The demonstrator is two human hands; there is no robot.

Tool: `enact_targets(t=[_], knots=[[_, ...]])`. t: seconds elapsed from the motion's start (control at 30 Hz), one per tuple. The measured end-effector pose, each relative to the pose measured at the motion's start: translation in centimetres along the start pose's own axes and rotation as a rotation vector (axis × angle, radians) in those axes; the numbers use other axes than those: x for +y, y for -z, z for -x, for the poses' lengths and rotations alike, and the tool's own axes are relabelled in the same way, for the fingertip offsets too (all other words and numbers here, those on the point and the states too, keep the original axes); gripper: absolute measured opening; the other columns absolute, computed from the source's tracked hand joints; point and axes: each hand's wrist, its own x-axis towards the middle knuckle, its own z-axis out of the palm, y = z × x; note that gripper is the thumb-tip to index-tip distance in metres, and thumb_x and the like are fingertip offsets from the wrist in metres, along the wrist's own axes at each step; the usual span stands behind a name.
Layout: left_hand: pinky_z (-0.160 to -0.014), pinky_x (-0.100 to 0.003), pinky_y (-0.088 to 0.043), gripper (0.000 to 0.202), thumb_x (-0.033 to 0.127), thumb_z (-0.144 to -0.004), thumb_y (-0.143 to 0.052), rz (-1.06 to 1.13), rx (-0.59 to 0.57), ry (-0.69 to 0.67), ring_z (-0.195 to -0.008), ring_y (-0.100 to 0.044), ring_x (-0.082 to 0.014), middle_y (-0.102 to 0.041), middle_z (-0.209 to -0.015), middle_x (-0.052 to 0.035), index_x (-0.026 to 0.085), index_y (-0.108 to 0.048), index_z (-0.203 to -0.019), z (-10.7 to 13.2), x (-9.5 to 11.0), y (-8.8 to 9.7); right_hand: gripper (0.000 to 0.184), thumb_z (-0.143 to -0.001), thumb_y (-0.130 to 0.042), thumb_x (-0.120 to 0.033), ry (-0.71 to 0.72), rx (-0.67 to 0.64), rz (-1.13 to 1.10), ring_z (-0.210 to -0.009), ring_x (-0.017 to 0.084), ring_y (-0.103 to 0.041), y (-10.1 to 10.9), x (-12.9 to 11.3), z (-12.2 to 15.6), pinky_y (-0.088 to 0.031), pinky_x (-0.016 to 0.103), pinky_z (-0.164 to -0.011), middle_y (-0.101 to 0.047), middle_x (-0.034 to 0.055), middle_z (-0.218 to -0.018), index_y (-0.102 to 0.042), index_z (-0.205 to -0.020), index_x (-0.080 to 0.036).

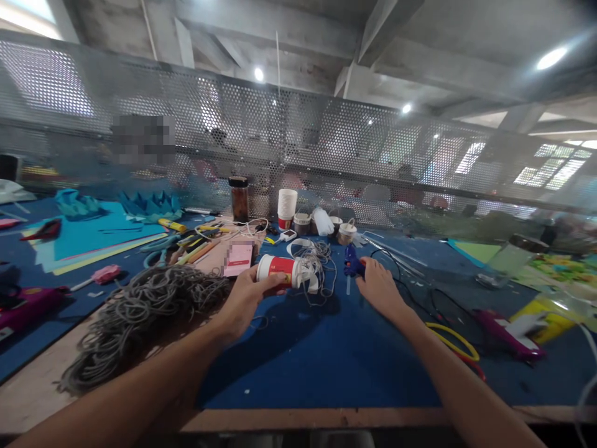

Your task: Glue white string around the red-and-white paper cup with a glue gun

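Note:
My left hand [252, 294] is closed around a red and white paper cup [275, 271], which lies on its side in the air above the blue table mat. White strips and thin grey string [317, 270] hang or lie at the cup's far end; whether they are fixed to it I cannot tell. Held in my right hand [380, 285] is a dark blue glue gun [353, 261], partly hidden by the fingers, to the right of the cup and apart from it. Below the glue gun a short clear strip [348, 285] shows on the mat.
A heap of grey cord [153, 311] lies left, near a pink-screened phone [239, 258]. Stacked cups [287, 205] and a dark jar [239, 202] stand at the back before a perforated metal screen [317, 137]. Purple glue guns lie left [32, 308] and right [508, 336].

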Motion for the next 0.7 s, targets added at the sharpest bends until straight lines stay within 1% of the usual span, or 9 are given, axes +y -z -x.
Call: enact_targets(t=[0.1,0.2,0.3,0.37,0.47,0.57,0.63,0.7], knots=[[-0.073,-0.029,-0.057,0.029,0.033,-0.074,-0.080,0.009,-0.002,-0.008,-0.083,-0.071,-0.0193,-0.077,-0.091,-0.0090,0.013,-0.073,-0.094,0.1,0.1,-0.1,0.044,-0.085,-0.048,-0.020,-0.088,-0.077,0.039,-0.121,0.034,-0.053,-0.3,0.8,-0.4,-0.038,0.044,-0.098,-0.058,0.0201,-0.128,-0.050,-0.128,-0.010],[-0.074,-0.031,-0.057,0.032,0.034,-0.073,-0.081,0.008,0.006,-0.006,-0.085,-0.071,-0.0212,-0.076,-0.092,-0.0098,0.012,-0.072,-0.096,0.2,0.1,-0.1,0.043,-0.085,-0.050,-0.021,-0.129,-0.108,0.069,-0.120,0.035,-0.054,-0.5,1.4,-0.7,-0.040,0.044,-0.096,-0.058,0.0211,-0.127,-0.051,-0.126,-0.008],[-0.074,-0.032,-0.057,0.034,0.034,-0.072,-0.081,0.004,0.012,-0.005,-0.084,-0.071,-0.0217,-0.076,-0.092,-0.0103,0.012,-0.072,-0.096,0.2,0.2,-0.2,0.042,-0.084,-0.052,-0.021,-0.142,-0.106,0.054,-0.117,0.034,-0.056,-0.3,1.7,-0.9,-0.041,0.042,-0.094,-0.060,0.0210,-0.125,-0.053,-0.125,-0.008],[-0.074,-0.031,-0.057,0.032,0.034,-0.072,-0.081,0.004,0.015,-0.003,-0.084,-0.071,-0.0210,-0.077,-0.092,-0.0098,0.013,-0.073,-0.095,0.1,0.1,-0.1,0.043,-0.084,-0.055,-0.023,-0.129,-0.070,-0.004,-0.113,0.032,-0.059,0.0,1.6,-0.9,-0.042,0.038,-0.092,-0.062,0.0196,-0.122,-0.053,-0.124,-0.010],[-0.075,-0.029,-0.057,0.029,0.034,-0.074,-0.080,-0.013,0.001,-0.013,-0.085,-0.070,-0.0196,-0.077,-0.092,-0.0086,0.014,-0.073,-0.094,0.0,0.0,0.0,0.039,-0.089,-0.056,-0.032,-0.042,0.029,-0.189,-0.096,0.026,-0.064,0.9,0.6,-0.5,-0.045,0.034,-0.082,-0.067,0.0143,-0.110,-0.053,-0.123,-0.013],[-0.074,-0.027,-0.056,0.027,0.035,-0.075,-0.080,-0.069,0.010,-0.037,-0.083,-0.070,-0.0177,-0.076,-0.091,-0.0071,0.015,-0.074,-0.093,-0.1,-0.1,0.1,0.034,-0.094,-0.050,-0.047,0.103,0.088,-0.466,-0.075,0.020,-0.062,2.0,-1.3,0.7,-0.045,0.029,-0.068,-0.067,0.0046,-0.087,-0.057,-0.111,-0.018],[-0.072,-0.025,-0.055,0.026,0.035,-0.075,-0.080,-0.102,0.028,-0.048,-0.080,-0.069,-0.0161,-0.076,-0.090,-0.0058,0.016,-0.074,-0.092,-0.1,-0.1,0.1,0.033,-0.094,-0.051,-0.051,0.163,0.057,-0.613,-0.066,0.017,-0.057,2.7,-2.6,1.8,-0.044,0.027,-0.062,-0.063,0.0005,-0.076,-0.059,-0.102,-0.020],[-0.071,-0.024,-0.055,0.025,0.036,-0.076,-0.079,-0.128,0.036,-0.053,-0.078,-0.069,-0.0151,-0.076,-0.090,-0.0049,0.017,-0.074,-0.091,-0.1,-0.1,0.1,0.031,-0.092,-0.056,-0.051,0.213,-0.021,-0.701,-0.062,0.015,-0.054,3.4,-3.7,2.9,-0.042,0.026,-0.059,-0.060,-0.0009,-0.072,-0.060,-0.098,-0.020]])
